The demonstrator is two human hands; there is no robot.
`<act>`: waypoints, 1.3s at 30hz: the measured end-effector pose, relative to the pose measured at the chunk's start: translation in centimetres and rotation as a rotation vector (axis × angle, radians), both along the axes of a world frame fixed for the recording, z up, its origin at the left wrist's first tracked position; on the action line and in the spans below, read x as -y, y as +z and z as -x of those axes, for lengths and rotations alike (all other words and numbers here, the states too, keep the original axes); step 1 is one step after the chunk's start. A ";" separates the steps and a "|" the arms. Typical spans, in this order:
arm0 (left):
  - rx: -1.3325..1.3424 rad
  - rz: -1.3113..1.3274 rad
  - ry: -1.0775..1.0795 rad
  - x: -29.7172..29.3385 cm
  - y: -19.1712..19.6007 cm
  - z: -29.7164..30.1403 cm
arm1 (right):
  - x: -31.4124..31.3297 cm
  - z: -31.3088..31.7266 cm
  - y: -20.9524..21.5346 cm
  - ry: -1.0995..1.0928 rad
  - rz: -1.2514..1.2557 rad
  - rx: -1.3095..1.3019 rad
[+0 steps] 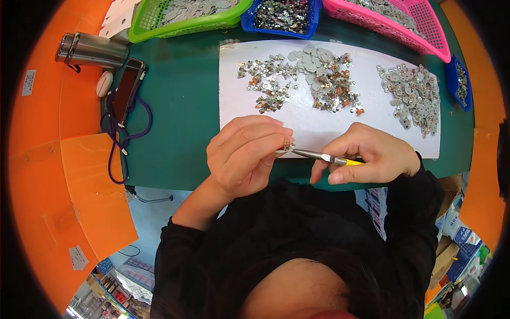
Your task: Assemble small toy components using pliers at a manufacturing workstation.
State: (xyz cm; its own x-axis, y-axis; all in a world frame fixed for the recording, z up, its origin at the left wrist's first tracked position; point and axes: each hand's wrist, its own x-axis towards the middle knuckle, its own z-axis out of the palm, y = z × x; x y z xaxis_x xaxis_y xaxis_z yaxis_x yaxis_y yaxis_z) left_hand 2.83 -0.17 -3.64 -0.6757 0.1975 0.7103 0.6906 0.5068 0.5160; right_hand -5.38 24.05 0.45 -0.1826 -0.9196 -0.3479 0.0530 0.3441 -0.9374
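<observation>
Small metal part (pixel 287 144): pinched at the fingertips of the left hand, above the near edge of the white sheet
Left hand (pixel 244 155): curled, grasping the small metal part
Right hand (pixel 370 154): clenched around the tweezers
Tweezers (pixel 324 157): metal with a yellow end, tips touching the part
White sheet (pixel 319 125): lies on the green counter (pixel 180 106), carrying three heaps of metal parts (pixel 324 80)
Baskets: green basket (pixel 186 21), blue basket (pixel 281 18) and pink basket (pixel 393 24) along the far edge
Left side: phone (pixel 127 87) with purple cord, steel flask (pixel 93 50)
</observation>
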 end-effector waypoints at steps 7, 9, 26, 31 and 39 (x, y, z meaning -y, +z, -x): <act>0.235 -0.190 -0.031 -0.8 0.1 -0.9 | 0.3 -0.6 0.3 -0.016 0.023 -0.217; 0.276 -0.221 -0.005 -1.1 0.2 -1.1 | 0.3 -1.4 -0.4 -0.118 0.092 -0.452; 0.468 -0.433 0.100 -2.3 -0.2 -0.6 | 1.3 -3.5 -0.5 -0.404 -0.003 -0.847; 0.437 -0.472 0.064 -2.2 -0.8 -0.5 | 1.7 -3.7 -0.8 -0.409 0.030 -0.770; 0.495 -0.598 0.023 -2.7 -0.5 -0.8 | 2.0 -4.1 -0.9 -0.425 0.036 -0.740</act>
State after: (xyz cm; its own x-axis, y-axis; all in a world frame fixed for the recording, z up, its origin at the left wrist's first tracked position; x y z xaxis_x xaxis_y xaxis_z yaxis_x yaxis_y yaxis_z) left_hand 3.67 2.53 -4.12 -0.9413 -0.1420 0.3062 0.3012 0.0560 0.9519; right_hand -1.32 22.03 -0.49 -0.6831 -0.7299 0.0248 -0.4593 0.4031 -0.7915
